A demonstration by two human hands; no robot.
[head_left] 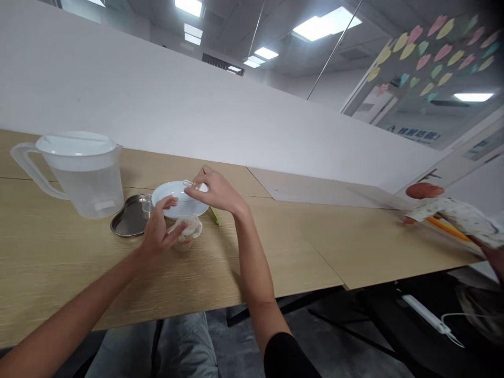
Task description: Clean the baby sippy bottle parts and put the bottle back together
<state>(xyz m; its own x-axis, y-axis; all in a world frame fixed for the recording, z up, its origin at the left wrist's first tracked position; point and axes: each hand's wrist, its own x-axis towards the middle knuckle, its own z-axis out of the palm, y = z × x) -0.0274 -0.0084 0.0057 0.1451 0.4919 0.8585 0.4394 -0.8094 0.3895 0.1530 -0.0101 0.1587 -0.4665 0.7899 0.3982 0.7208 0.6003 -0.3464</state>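
My right hand [216, 190] is closed around a small clear glass bottle [189, 183], tilted with its end pointing left above a white plate [199, 211]. Just below and to the left, my left hand [158, 229] has thumb and fingers apart and holds nothing. Its thumb overlaps a small cup [183, 245] topped with crumpled white material; whether they touch I cannot tell. Left of the plate lies a shiny metal kidney-shaped tray [128, 219]. A small clear glass container [147, 205] stands at the tray's right side, partly behind my left fingers.
A large translucent lidded pitcher [88, 181] stands at the back left. A slim green object [214, 216] lies right of the plate. A low white partition [189, 115] runs behind the wooden table [275, 247]. At far right is another person's arm in a patterned sleeve [452, 212].
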